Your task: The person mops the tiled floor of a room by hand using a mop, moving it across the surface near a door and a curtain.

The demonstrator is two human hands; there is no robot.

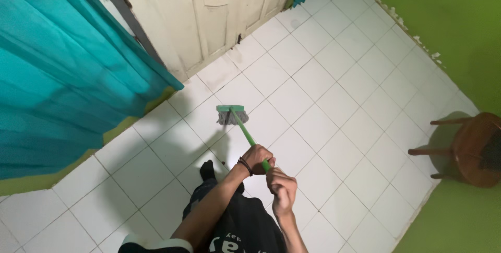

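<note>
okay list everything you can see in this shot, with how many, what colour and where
Green-handled mop with grey head: one, on the floor tiles, centre.
White square floor tiles: many, across the room.
Teal fabric curtain: one, left.
Cream panelled door: one, top centre.
Green painted wall: right side.
Brown round wooden stool: one, by the right wall.
Black wristband: one, on the left wrist.
Left hand: gripping the mop handle, lower down it.
Right hand: gripping the handle's upper end.

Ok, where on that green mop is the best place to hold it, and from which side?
Probably the upper end of the green mop handle, from above. The thin pole slants up from the head on the white tiled floor toward the body; the left hand and right hand wrap it there, stacked one below the other.
</note>
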